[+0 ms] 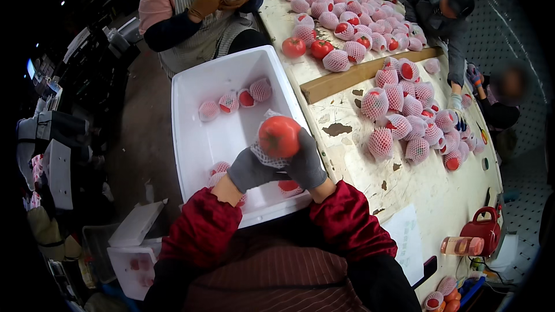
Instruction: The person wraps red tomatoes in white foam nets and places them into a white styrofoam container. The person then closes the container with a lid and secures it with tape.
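A red tomato (pixel 279 136), partly inside a white foam net sleeve (pixel 269 158), is held between my two hands above a white foam box (pixel 190 138). My left hand (pixel 256 171), in a grey glove, cups the sleeve from the left and below. My right hand (pixel 307 162), gloved the same way, grips the tomato's right side. Inside the box, several netted tomatoes (pixel 229 103) sit along the far side. More netted fruit (pixel 220 168) lies at the near left, and another netted tomato (pixel 289 187) at the near right, partly hidden by my hands.
On the worn white table (pixel 347 173), netted tomatoes (pixel 412 108) lie in piles on both sides of a wooden bar (pixel 368 73). A co-worker (pixel 199 17) holds a tomato beyond the box; another (pixel 455 47) reaches in from the right. A paper sheet (pixel 405 242) and red kettle (pixel 481 232) are nearer.
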{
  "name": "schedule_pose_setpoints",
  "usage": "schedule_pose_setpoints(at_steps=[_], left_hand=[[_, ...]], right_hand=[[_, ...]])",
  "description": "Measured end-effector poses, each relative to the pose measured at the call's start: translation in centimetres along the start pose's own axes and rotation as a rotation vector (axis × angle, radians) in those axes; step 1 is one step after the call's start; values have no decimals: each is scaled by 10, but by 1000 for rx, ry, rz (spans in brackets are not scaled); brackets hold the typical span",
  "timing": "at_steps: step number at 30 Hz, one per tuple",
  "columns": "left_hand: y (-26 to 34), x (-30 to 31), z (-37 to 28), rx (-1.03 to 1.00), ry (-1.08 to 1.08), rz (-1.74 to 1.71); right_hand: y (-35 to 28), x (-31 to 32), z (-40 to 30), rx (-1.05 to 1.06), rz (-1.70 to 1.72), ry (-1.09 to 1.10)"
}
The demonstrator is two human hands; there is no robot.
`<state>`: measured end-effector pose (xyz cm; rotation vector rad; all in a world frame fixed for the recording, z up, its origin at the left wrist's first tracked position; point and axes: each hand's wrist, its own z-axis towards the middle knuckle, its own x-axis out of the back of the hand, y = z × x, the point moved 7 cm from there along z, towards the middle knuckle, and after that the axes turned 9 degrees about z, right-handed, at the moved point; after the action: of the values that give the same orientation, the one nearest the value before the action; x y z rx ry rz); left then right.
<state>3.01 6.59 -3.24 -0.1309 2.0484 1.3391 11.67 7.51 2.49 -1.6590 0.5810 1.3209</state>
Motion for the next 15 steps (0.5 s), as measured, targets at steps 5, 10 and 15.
schedule_pose_setpoints(at_steps=[5,10,15], left_hand=[[30,-1,-15,-197,316,-70],[46,-5,-27,-464,580,605],[12,-3,-3,-258,349,610]], right_hand=[[-19,0,-3,-242,-211,-102],[-72,30,31,288,-1077,200],[-167,38,114,346,-81,105]])
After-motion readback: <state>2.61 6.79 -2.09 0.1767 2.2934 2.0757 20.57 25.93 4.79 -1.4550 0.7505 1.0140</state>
